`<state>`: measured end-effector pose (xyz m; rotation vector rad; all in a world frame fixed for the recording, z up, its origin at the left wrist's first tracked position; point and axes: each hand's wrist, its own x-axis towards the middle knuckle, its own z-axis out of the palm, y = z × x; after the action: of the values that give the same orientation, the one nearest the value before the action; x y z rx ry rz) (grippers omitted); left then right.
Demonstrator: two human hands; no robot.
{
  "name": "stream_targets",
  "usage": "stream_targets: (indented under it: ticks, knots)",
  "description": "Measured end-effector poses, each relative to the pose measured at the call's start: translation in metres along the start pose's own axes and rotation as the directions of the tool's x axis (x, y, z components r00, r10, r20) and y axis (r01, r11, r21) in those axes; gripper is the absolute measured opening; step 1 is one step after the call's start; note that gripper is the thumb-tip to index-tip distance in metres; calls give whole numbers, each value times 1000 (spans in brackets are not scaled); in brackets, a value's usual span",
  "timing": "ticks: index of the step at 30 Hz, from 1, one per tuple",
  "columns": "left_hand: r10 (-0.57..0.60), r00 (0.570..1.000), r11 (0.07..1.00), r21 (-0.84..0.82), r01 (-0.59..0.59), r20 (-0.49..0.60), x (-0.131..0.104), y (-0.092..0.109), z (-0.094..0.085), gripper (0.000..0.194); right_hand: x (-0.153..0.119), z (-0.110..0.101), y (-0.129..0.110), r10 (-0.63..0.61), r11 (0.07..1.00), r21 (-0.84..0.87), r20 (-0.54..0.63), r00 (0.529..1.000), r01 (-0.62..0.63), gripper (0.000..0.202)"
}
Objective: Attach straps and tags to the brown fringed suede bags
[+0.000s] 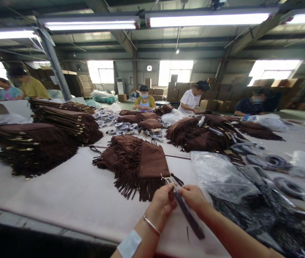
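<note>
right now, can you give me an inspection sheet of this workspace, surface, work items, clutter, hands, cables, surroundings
Surface: pale table, heavily loaded toward its far side.
Work items: dark strip with pale cords at its upper end; brown fringed bag lying just beyond.
Clutter: stacked fringed bags at left, clear plastic at right.
Hands: left hand and right hand both grip the strip's upper end.
Cables: nothing seen on the table.
Surroundings: co-workers, cardboard boxes, strip lights.

A narrow dark strip (189, 215) is held aslant, pale cord (169, 180) at its upper end.
</note>
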<state>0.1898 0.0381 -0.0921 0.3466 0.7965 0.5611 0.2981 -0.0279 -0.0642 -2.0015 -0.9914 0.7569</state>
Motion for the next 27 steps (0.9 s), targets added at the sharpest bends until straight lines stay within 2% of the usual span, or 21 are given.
stream_targets:
  ticks: [6,10,14,19,24,27]
  knots:
    - [0,1000,999,39,0,-1,-6,3,1,6,21,12,1,21,1000,14,2,1000,-21,24]
    - [-35,999,995,88,36,-17,-2,17,-3,23,23,16,8,27,999,16,-4,1000,-27,25]
    - [0,995,989,148,15,-99,11,31,-5,33,21,16,10,29,999,15,-7,1000,-29,27]
    - [53,983,985,169,-23,-174,22,35,1,22,16,14,5,29,999,23,-5,1000,-29,27]
    - [75,981,985,166,-45,-180,25,35,3,9,15,10,7,-2,1000,6,-13,1000,2,28]
    - [89,980,983,176,-58,-177,26,35,1,8,19,12,8,-31,999,-17,-27,999,30,27]
